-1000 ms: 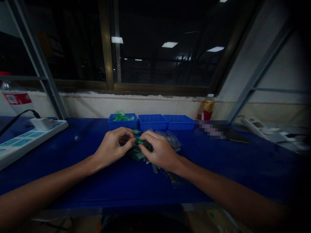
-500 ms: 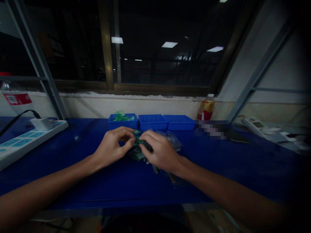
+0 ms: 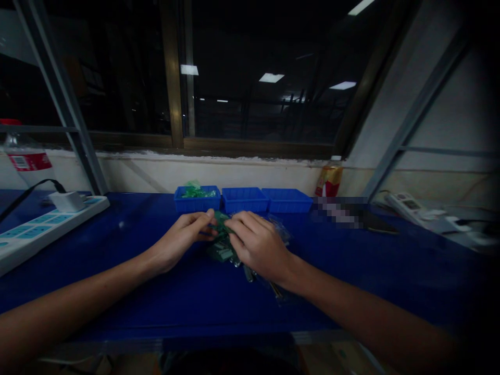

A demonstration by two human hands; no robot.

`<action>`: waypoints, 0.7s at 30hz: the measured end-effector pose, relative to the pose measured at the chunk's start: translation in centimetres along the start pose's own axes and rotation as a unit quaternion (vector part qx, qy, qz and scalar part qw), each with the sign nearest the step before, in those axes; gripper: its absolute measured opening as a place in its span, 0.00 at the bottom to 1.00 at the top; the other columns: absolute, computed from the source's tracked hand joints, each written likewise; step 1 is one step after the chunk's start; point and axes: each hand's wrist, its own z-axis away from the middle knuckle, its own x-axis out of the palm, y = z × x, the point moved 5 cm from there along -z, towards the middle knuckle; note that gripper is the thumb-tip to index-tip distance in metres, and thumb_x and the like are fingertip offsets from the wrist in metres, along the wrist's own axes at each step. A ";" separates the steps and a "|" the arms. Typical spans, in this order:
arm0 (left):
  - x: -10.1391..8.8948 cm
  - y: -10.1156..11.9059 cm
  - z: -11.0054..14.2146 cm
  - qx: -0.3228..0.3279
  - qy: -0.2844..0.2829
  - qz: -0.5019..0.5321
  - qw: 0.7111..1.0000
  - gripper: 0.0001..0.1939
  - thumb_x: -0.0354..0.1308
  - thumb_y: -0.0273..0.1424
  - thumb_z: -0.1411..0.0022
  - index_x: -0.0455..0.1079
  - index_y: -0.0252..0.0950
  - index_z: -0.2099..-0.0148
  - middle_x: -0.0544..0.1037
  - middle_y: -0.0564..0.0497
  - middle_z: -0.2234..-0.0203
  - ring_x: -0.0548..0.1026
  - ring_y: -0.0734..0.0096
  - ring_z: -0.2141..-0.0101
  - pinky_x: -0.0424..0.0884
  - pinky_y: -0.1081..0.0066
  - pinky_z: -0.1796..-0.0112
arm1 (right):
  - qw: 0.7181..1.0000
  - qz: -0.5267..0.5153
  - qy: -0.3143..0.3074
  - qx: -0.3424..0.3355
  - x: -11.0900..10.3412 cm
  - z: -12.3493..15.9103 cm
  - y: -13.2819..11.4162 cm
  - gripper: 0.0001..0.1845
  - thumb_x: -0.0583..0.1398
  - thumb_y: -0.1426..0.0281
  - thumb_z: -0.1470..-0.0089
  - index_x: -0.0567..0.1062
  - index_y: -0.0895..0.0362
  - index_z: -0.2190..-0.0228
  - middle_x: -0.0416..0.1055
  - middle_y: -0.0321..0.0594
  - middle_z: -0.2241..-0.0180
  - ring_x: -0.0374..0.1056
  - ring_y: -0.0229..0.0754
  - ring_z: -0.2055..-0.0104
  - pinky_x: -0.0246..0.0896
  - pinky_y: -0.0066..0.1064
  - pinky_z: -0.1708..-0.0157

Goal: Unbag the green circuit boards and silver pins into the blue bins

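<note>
A crinkled green plastic bag [image 3: 222, 221] is stretched between my two hands above the middle of the blue table. My left hand [image 3: 187, 232] has its thumb on top and its fingers curled at the bag's left edge. From the other side my right hand [image 3: 258, 245] pinches the bag, its fingers bent down over it. Below them lies a pile of small grey-green pieces [image 3: 224, 253] in thin plastic. Slim metal-looking parts [image 3: 248, 273] stick out under my right hand, which hides much of the pile. Clear plastic packets [image 3: 282, 232] show behind that hand.
Three blue bins stand in a row at the back; the left bin [image 3: 197, 204] holds green plastic. A white power strip [image 3: 50, 224] lies at left near a large bottle [image 3: 29, 161]. At right are a drink bottle [image 3: 329, 179], a dark flat object [image 3: 377, 223] and another power strip [image 3: 406, 204].
My left hand has turned, its thumb now raised above its fingers, and more green plastic shows between the hands. My right hand stays at the bag. The view has tilted slightly.
</note>
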 end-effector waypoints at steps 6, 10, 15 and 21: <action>-0.5 0.5 -0.2 0.031 0.003 -0.055 0.998 0.08 0.54 0.32 0.45 0.64 0.32 0.71 0.68 0.54 0.79 0.67 0.78 0.76 0.63 0.76 0.72 | 0.996 -0.070 0.013 0.048 -0.4 -0.1 0.0 0.11 0.56 0.71 0.51 0.71 0.59 0.63 0.65 0.44 0.64 0.60 0.43 0.61 0.58 0.36 0.61; -1.9 1.9 -0.1 0.206 0.093 -0.269 0.936 0.06 0.52 0.31 0.43 0.66 0.33 0.68 0.72 0.52 0.75 0.70 0.73 0.72 0.64 0.72 0.68 | 0.921 -0.314 -0.018 0.230 0.8 -0.3 2.4 0.16 0.56 0.59 0.51 0.72 0.59 0.67 0.66 0.41 0.70 0.63 0.39 0.68 0.59 0.33 0.67; -0.7 2.5 1.2 0.393 0.068 -0.477 0.783 0.07 0.50 0.26 0.40 0.68 0.36 0.62 0.72 0.49 0.65 0.69 0.69 0.63 0.63 0.67 0.62 | 0.672 -0.617 -0.058 0.404 3.2 0.4 3.5 0.24 0.51 0.53 0.49 0.71 0.61 0.78 0.68 0.42 0.78 0.64 0.35 0.77 0.57 0.28 0.76; -0.7 2.7 1.3 0.435 0.065 -0.520 0.732 0.10 0.51 0.24 0.42 0.69 0.40 0.60 0.68 0.49 0.61 0.65 0.66 0.59 0.62 0.63 0.60 | 0.574 -0.684 -0.030 0.449 3.9 0.9 4.0 0.10 0.59 0.67 0.54 0.71 0.63 0.77 0.71 0.41 0.79 0.65 0.33 0.80 0.57 0.26 0.77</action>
